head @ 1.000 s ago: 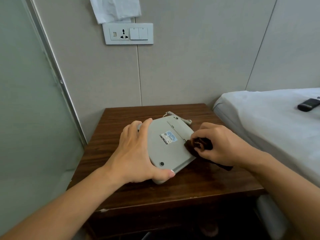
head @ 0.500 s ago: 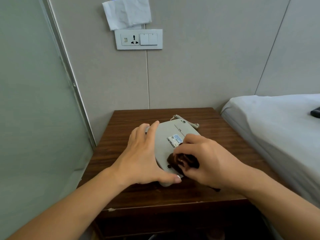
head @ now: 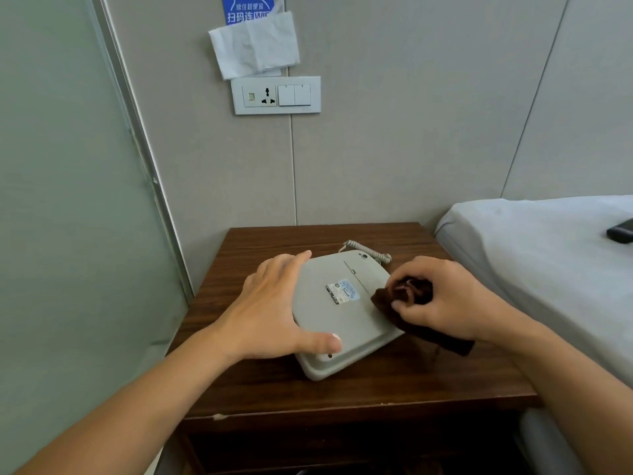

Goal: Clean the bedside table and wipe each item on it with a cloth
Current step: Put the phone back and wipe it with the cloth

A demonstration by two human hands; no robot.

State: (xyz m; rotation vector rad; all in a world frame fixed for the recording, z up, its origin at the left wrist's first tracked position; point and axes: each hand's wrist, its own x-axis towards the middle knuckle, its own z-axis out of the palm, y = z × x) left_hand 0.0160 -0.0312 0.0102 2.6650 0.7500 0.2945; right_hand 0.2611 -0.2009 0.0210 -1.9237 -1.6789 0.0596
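Observation:
A pale grey telephone (head: 337,317) lies upside down on the dark wooden bedside table (head: 394,389), its labelled underside facing up and its coiled cord (head: 371,252) trailing at the back. My left hand (head: 274,310) grips the telephone's left edge, thumb over the near corner. My right hand (head: 442,299) clutches a bunched dark brown cloth (head: 404,296) pressed against the telephone's right edge; the cloth's tail hangs onto the table under my wrist.
A bed with a white sheet (head: 548,255) borders the table on the right, with a dark remote (head: 621,231) on it. A socket and switch plate (head: 275,94) and a tissue (head: 255,46) are on the wall behind. A frosted glass panel (head: 68,234) stands at the left.
My right hand with the cloth has slid from the telephone's near middle out to its right edge. My left hand keeps its hold. The view has tilted upward.

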